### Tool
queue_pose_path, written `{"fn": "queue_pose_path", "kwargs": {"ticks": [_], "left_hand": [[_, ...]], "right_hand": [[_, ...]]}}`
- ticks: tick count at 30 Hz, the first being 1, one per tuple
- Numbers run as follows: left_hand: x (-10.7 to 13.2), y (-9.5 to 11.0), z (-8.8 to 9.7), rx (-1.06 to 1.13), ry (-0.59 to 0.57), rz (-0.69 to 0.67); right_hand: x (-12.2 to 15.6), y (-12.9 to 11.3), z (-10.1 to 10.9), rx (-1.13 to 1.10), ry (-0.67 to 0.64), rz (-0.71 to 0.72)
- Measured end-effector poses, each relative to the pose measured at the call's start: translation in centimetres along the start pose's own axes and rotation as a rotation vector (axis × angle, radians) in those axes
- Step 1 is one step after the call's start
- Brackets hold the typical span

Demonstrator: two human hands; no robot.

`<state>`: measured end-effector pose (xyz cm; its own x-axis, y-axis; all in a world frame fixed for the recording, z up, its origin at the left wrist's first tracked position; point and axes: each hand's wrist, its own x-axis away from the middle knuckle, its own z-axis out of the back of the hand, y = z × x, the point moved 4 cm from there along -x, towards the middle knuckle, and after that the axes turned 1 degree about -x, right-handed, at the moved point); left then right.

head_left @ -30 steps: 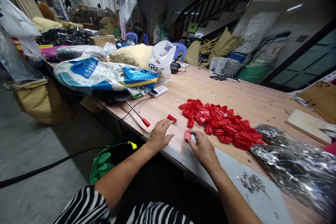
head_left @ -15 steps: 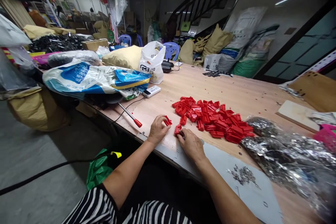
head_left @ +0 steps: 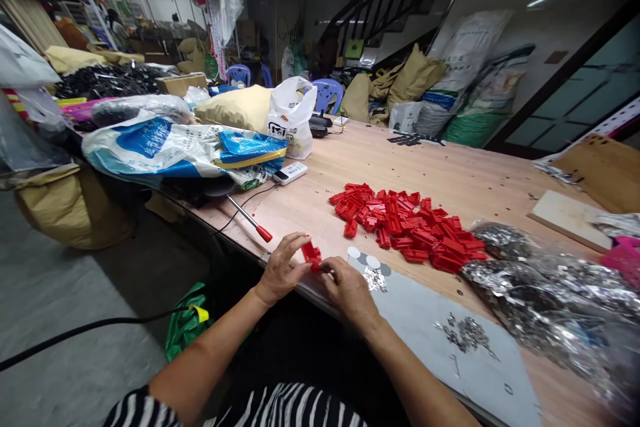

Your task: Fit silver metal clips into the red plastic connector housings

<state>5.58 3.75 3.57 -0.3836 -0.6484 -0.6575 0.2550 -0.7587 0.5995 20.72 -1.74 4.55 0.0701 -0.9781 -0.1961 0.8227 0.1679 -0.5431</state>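
— So, where's the red clip (head_left: 311, 253)?
— Pinched between the left hand (head_left: 280, 273) and right hand (head_left: 349, 290), fingers (head_left: 289, 240) closed snugly on it, just above the worktop (head_left: 400, 167) edge, near the red pile (head_left: 407, 227).

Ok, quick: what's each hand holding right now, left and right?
Left hand: closed on a red plastic piece.
Right hand: closed, fingertips pinching the same piece.

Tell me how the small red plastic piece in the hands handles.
The small red plastic piece is probably stiff: it holds a blocky shape pinched between left hand and right hand. Likely light; fingertips carry it. Flat-sided, unlikely to roll.
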Motion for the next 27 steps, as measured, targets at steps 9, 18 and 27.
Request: {"fn": "queue_pose_path", "kwargs": {"ticks": [9,18,27], "left_hand": [[9.3,-2.1,7.4,-0.140,-0.269,0.218],[15.4,-7.3,7.3,-0.239,-0.311,0.519],[13.5,-4.7,3.7,-0.108,-0.324,0.466]], "right_hand": [[0.4,-7.1,-7.7,0.083,-0.297,0.304],[-3.9,-5.9,-5.9,0.237,-0.320,0.138],[-6.1,8.2,5.5,0.492,-0.040,-0.316]]}}
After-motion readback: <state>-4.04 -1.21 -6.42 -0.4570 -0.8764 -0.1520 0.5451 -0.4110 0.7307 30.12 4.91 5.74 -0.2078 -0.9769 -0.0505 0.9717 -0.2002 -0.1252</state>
